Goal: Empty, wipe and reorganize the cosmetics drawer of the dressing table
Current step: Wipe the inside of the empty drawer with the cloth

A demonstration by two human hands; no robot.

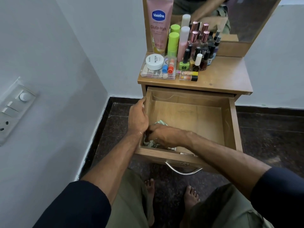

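A: Drawer (233, 125): where do you have it?

B: Pulled well out of the dressing table (227, 79), under the top. Bare wood floor showing across most of the inside. Metal handle (182, 171) on the front, just above your bare feet.

A: Your left hand (137, 116)?

B: On the drawer's left wall, fingers curled over the top edge and gripping it, thumb side toward the table.

A: Right hand (164, 134)?

B: Reaches across into the near-left corner of the drawer, knuckles up, fingers bent down onto a pale green cloth (160, 123). Cloth bunches out above and below the hand, against the front wall. You press it to the drawer floor; whether the fingertips pinch a fold, I cannot tell, they are hidden under the hand.

A: Cosmetics?

B: All up on the table top, left side, before the mirror (243, 20). Pink Vaseline tube (158, 25) stands at the back left. Beside it two green-capped bottles (173, 41), then a pink bottle with a white cap (183, 41). White round jar (154, 61) lies on a clear compartment box (158, 74) at the front left. Cluster of nail polish bottles (199, 60) to its right, two lip tubes (189, 75) lying flat in front of them.

A: Surroundings?

B: Switch plate (11, 109) on the wall at left. Dark stone floor.
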